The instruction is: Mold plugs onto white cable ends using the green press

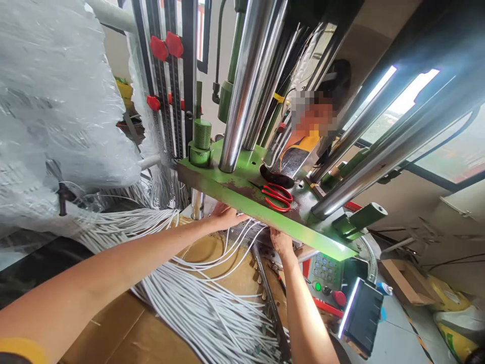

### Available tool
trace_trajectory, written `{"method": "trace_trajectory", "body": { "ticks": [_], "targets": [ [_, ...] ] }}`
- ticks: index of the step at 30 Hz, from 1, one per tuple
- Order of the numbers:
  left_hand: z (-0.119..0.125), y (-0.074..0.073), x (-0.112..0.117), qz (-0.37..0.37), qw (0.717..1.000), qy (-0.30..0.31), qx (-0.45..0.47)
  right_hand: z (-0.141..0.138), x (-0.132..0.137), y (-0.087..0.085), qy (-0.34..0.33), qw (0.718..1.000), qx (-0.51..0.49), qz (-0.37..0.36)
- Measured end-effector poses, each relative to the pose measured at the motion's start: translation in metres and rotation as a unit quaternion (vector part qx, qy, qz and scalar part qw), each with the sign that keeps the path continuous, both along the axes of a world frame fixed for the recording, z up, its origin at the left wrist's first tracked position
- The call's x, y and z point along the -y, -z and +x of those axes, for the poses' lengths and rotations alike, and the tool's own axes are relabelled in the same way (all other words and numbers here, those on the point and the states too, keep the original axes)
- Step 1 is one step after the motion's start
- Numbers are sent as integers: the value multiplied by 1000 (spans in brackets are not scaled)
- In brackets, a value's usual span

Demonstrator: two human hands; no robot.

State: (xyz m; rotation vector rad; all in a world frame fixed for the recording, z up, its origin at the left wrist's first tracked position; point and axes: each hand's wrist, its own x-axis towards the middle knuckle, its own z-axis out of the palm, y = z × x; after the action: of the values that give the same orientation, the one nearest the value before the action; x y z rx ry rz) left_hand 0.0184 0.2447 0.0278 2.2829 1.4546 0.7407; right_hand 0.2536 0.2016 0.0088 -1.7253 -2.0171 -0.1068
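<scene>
Under the front edge of a green machine plate [242, 194], my left hand [226, 217] reaches in from the left. Its visible fingers are stretched out to the right, close to several white cables [242, 238]; the plate's edge hides part of the hand. To the right of those cables, my right hand [282, 241] is also at the plate's underside, and its fingertips are out of sight. The cables run from the gap between my hands down to a large bundle of white cables [200, 308]. Red-handled scissors [278, 197] lie on top of the plate.
Thick steel columns [246, 86] rise from the plate. A control panel [326, 273] with a red button [339, 298] and a lit lamp [358, 318] stand at right. Plastic-wrapped material [56, 101] fills the left. Another person [303, 146] is behind the columns.
</scene>
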Motion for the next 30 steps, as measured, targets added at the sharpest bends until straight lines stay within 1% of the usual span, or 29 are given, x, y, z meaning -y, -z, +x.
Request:
{"method": "trace_trajectory", "body": {
  "ticks": [4,7,9,13,17,20,23,25,28,30],
  "targets": [
    [13,2,13,37,997,46,-43,-14,14,-2,-10,999,44,-29],
    [17,5,16,55,993,67,-74,-26,23,-6,-23,996,70,-43],
    [18,5,15,68,991,73,-88,-31,25,-10,-21,995,83,-51],
    [11,3,7,89,989,62,-100,-39,20,-17,-21,992,107,-66],
    [1,4,-1,95,986,80,-109,-47,13,-17,-22,991,110,-75],
    [-4,7,-2,92,984,96,-116,-41,11,-14,-1,991,99,-84],
    [-7,10,0,82,984,102,-120,-25,15,-9,49,992,80,-86],
    [-8,10,2,74,985,101,-117,-16,20,-4,69,992,65,-79],
    [-5,4,4,62,988,99,-105,-10,24,-1,53,996,38,-65],
    [-2,-3,8,52,990,97,-93,-13,25,-3,35,998,17,-55]
  ]
}}
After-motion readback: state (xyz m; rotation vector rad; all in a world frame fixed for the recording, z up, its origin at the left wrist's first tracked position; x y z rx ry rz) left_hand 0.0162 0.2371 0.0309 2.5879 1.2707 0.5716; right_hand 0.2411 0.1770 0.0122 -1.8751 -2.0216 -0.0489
